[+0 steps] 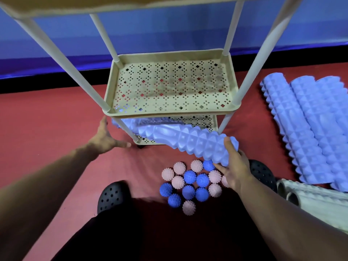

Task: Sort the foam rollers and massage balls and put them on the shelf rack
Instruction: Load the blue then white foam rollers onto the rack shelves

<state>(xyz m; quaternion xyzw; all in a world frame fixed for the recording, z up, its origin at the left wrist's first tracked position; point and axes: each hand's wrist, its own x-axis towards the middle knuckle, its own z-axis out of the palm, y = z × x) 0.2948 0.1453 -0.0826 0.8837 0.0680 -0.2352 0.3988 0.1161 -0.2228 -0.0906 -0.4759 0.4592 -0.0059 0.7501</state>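
Standing on the red floor (47,119), the beige shelf rack (228,76) has a perforated middle tray and a lower tray beneath it. To its right lie more blue foam rollers (308,129) side by side, with grey rollers (310,196) nearer the camera. One blue foam roller (180,140) slants with its far end over the lower tray, behind the front left post; the right hand (233,166) grips its near end, fingers wrapped around it. Spread wide, the left hand (105,136) touches the rack's front left corner. Blue and pink massage balls (192,185) cluster on the floor between two black shoes (113,194).
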